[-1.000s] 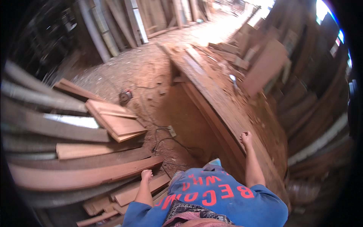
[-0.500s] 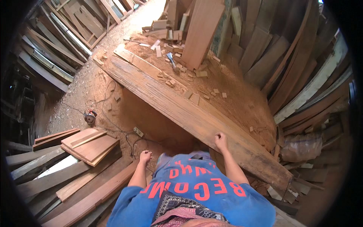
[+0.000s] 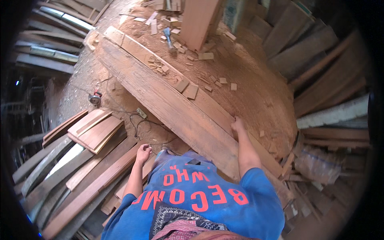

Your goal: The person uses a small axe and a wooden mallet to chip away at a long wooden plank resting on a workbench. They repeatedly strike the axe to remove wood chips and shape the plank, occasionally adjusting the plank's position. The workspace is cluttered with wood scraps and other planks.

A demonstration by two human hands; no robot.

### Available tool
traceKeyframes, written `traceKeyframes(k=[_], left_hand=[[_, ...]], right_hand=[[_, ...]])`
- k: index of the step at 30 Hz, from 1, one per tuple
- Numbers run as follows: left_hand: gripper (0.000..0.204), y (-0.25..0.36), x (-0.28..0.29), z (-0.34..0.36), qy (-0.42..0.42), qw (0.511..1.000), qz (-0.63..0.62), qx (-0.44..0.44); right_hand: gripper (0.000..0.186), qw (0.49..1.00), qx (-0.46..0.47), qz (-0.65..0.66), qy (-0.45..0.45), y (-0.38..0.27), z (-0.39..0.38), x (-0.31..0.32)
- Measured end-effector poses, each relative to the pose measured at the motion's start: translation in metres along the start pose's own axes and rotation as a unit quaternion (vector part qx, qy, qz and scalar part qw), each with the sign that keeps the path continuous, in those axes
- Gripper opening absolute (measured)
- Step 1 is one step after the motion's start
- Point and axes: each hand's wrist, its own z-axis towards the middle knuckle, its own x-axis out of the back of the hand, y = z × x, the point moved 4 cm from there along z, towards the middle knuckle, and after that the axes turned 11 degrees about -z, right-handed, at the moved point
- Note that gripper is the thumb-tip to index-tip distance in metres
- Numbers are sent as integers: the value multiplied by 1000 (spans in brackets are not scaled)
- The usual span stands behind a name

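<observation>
A long, thick wooden plank (image 3: 160, 102) runs slantwise in front of me, from the far left to the near right. Along its far side lies a narrower, lighter board (image 3: 210, 108). My right hand (image 3: 237, 125) reaches over the plank to the far edge of this board; its fingers look bent and held together, and whatever may be in them is hidden. Off the plank's near side, my left hand (image 3: 144, 152) hangs with fingers curled and nothing visible in them. Small wood pieces (image 3: 187, 89) and chips (image 3: 158, 66) lie on the board, farther left.
A blue-headed tool (image 3: 168, 37) lies among offcuts beside an upright timber (image 3: 200, 26). At left are a red-and-black power tool (image 3: 95, 98), a cord with a socket block (image 3: 141, 113) and stacked boards (image 3: 96, 134). More planks (image 3: 332, 72) line the right. Sawdust covers the floor.
My right hand has gone from the plank's near part across to the far edge of the narrower board, with the arm stretched out. My left hand stays curled. The whole view has shifted.
</observation>
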Motion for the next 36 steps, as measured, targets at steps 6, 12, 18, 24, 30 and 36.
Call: traceKeyframes(k=[6, 12, 18, 24, 30, 36], left_hand=[[44, 11, -5, -22, 45, 998, 29, 18], [49, 17, -41, -16, 1, 990, 140, 35], [47, 45, -65, 19, -35, 976, 210, -45], [56, 90, -83, 18, -66, 970, 228, -41], [47, 186, -116, 25, -95, 949, 253, -162], [42, 313, -153, 84, -12, 821, 329, -467]], right_hand=[[85, 993, 29, -100, -49, -38, -9, -1], [95, 987, -28, -83, -134, -47, -15, 18], [93, 988, -23, -94, -119, -49, -9, 28], [88, 988, -15, -109, -112, -54, -15, 28], [86, 991, 34, -92, -86, -38, -1, 27], [58, 981, 80, -138, -111, -28, -4, 13]])
